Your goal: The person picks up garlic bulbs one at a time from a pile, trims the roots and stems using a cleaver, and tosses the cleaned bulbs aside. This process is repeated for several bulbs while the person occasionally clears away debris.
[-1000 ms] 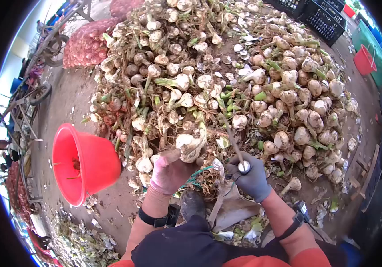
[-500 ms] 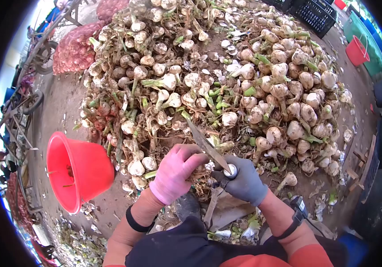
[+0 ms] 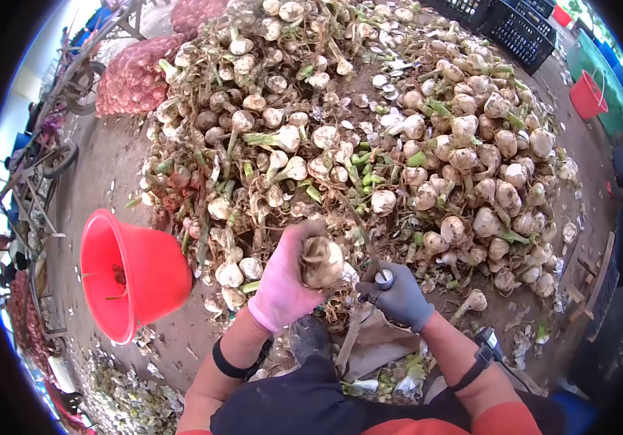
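Observation:
My left hand (image 3: 286, 286), in a pink glove, is closed round a garlic bulb (image 3: 322, 262) with brownish outer skin. To its right, my right hand (image 3: 403, 297) in a grey glove grips a knife (image 3: 362, 230) by its round-ended handle; the narrow blade points up and away from me. Blade and bulb are apart. Beyond both hands lies a large heap of garlic (image 3: 290, 138) with stalks and dry roots, and more bulbs (image 3: 496, 185) are piled at the right.
A red bucket (image 3: 155, 272) lies tilted at the left, with scraps inside. Behind it are red net sacks (image 3: 137, 76). Black crates (image 3: 518, 32) and another red bucket (image 3: 587, 96) stand at the back right. Wooden pieces (image 3: 601, 286) lie at the right.
My left hand has turned and opened out round a bulb that now shows in it. The knife has swung more upright, away from the left hand. The view has shifted slightly.

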Demonstrator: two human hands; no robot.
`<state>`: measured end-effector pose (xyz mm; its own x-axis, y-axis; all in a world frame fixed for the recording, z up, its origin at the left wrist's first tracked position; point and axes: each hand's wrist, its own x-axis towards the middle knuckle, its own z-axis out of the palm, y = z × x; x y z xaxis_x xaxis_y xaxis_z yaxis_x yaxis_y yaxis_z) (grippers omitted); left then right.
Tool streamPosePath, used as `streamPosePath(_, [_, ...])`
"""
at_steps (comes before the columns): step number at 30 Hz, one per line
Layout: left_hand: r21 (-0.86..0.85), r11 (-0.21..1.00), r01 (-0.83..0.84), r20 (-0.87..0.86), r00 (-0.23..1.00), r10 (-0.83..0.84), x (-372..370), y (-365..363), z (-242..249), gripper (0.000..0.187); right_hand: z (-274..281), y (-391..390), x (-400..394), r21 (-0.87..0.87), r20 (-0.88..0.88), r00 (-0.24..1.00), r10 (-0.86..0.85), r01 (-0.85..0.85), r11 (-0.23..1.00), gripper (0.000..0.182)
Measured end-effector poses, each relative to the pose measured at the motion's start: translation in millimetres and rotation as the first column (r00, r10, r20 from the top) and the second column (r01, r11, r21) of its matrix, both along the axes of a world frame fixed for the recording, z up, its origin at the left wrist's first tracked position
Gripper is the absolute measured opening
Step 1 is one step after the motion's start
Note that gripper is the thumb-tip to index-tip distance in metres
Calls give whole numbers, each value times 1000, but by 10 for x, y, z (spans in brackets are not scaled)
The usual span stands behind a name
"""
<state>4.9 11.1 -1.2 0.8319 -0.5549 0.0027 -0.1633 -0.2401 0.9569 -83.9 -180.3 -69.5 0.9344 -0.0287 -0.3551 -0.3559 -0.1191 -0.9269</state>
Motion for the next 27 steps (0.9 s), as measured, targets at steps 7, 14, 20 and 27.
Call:
streamPosePath(7, [-218,935,-279,-402,899,175,-32,-95,-7,76,-316,99,-176,65,-118,988,101,-94,993,10])
streamPosePath(14, [-255,952,-172,-505,863,21,-83,-64,-36,84,597,-20,96,-393,334,928,166,-23,919,24])
streamPosePath(20, [-199,980,23,-378,921,-98,-143,-29,-22,91,640,39,2,-506,196,915,354,-215,835,21])
streamPosePath(27, [-123,982,-140,-543,838,52,-244,72,-869,71,403,70,-7,-539,312,902,299,-91,837,23])
